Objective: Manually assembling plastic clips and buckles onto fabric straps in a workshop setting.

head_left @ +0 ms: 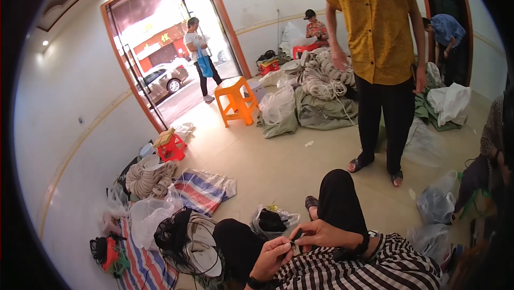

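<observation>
Above my lap, over black trousers and a striped black-and-white garment, my two hands meet fingertip to fingertip. My right hand [327,234] pinches a small black piece [296,235], too small to name, between thumb and fingers. The fingers of my left hand [272,258] are pressed together just beside it; what they pinch is too small to make out. Just beyond my hands a clear plastic bag [290,219] on the floor holds black material [272,220]. By my left knee sits a white round container [203,247] with cords and black netting [172,231] around it.
Ahead stands a person in a mustard shirt [375,27]. Coiled pale rope [321,78] lies heaped on green sacks [326,110]. An orange stool [235,101] stands near the open doorway. Striped sheets [201,189], rope coils [150,180] and a red stool [171,148] line the left wall.
</observation>
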Available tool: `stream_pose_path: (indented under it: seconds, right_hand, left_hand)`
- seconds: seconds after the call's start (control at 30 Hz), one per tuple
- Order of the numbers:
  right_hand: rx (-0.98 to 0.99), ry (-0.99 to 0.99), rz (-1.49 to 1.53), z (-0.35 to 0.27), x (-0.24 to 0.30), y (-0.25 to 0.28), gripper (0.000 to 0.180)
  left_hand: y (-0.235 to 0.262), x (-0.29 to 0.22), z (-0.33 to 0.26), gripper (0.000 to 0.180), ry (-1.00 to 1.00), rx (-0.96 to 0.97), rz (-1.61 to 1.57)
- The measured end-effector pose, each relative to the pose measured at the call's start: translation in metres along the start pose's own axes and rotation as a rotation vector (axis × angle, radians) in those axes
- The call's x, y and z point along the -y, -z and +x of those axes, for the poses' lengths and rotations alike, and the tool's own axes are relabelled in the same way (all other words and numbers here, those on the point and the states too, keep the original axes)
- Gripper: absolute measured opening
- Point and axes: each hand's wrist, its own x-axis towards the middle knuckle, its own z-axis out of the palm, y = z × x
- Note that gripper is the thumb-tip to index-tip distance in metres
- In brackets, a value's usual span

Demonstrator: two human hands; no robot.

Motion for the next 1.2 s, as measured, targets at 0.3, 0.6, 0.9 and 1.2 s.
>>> stream_pose_path:
  seconds: [0.3,0.6,0.9,1.2]
  right_hand:
    - [0.062,-0.052,0.121,0.004,-0.017,0.01,0.023]
    - [0.056,-0.068,0.095,0.003,-0.017,0.01,0.023]
    - [0.045,-0.083,0.116,0.005,-0.013,0.008,0.023]
    - [0.054,-0.08,0.184,0.006,-0.014,0.009,0.021]
  left_hand:
    - [0.005,0.002,0.004,0.012,0.03,-0.023,-0.089]
    - [0.012,0.008,0.009,0.013,0.074,-0.018,-0.098]
    - [0.014,0.01,0.008,0.014,0.045,0.001,-0.109]
    - [0.009,0.004,0.008,0.012,0.046,-0.001,-0.155]
